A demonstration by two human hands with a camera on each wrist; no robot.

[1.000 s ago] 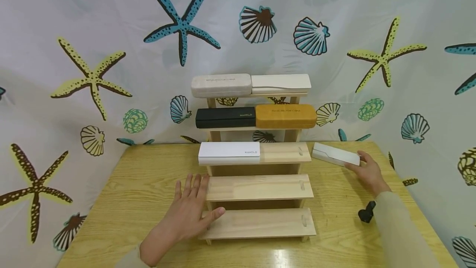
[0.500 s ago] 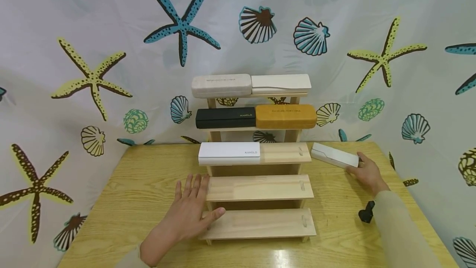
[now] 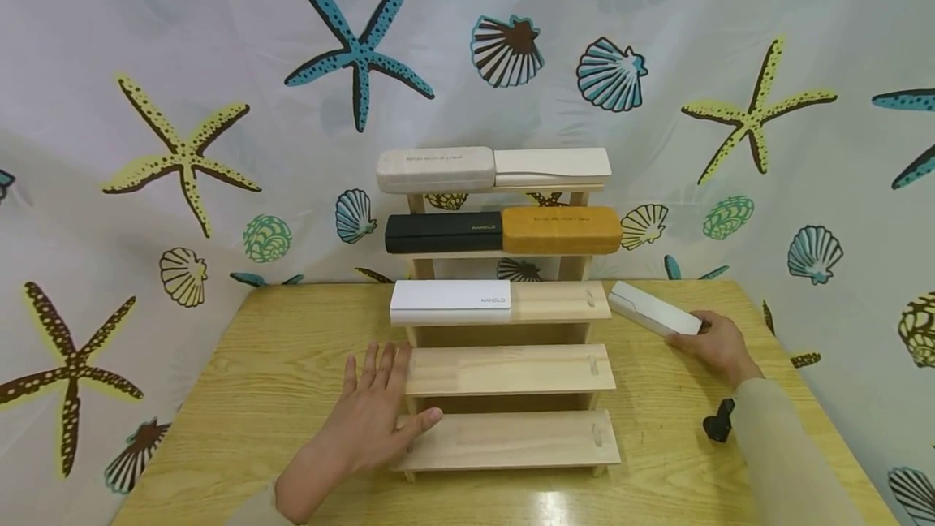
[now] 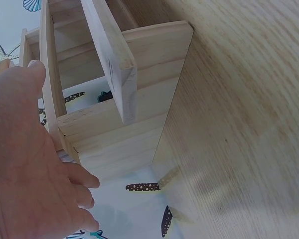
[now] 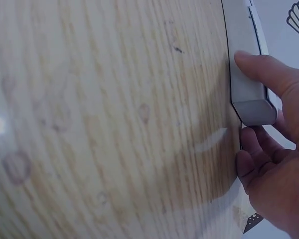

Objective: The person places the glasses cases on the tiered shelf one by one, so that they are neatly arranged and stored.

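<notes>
My right hand [image 3: 719,345] grips the near right end of a long whitish glasses case [image 3: 648,308], which slants on the table beside a stepped wooden rack [image 3: 504,369]. In the right wrist view the thumb lies along one side of the case [image 5: 250,112], and the other fingers curl about its end. My left hand [image 3: 368,420] rests against the rack's left side with fingers spread and fairly straight, its thumb over the lowest step. From the left wrist, that hand [image 4: 30,149] appears beside the rack's boards, holding nothing.
Glasses cases fill the upper steps: marbled grey [image 3: 436,170], cream [image 3: 553,164], black [image 3: 443,233] and orange [image 3: 562,230]. A white case [image 3: 450,299] lies on the left of the third step. A small black object [image 3: 719,422] is beside the right sleeve.
The whitish case has turned slightly, its near end shifting left and toward me with my right hand. My left hand stays in place.
</notes>
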